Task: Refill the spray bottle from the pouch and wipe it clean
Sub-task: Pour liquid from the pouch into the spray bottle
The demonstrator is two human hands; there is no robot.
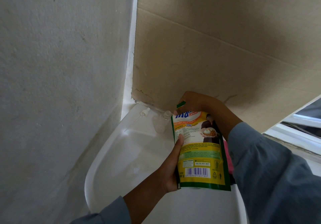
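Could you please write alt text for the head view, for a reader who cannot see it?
Two hands hold a yellow and green pouch upright over a white table: the left hand grips its lower edge, the right hand its top. Beyond it stands a clear bottle, uncapped, with its sprayer lying beside it, near a wall and cardboard.

Single head-worn wide-angle view, looking forward and steeply down from close range onto a white bench [121, 163] set in a corner. Plaster wall [60, 67] fills the left, cardboard sheet [217, 50] the upper right. Edges bow noticeably.
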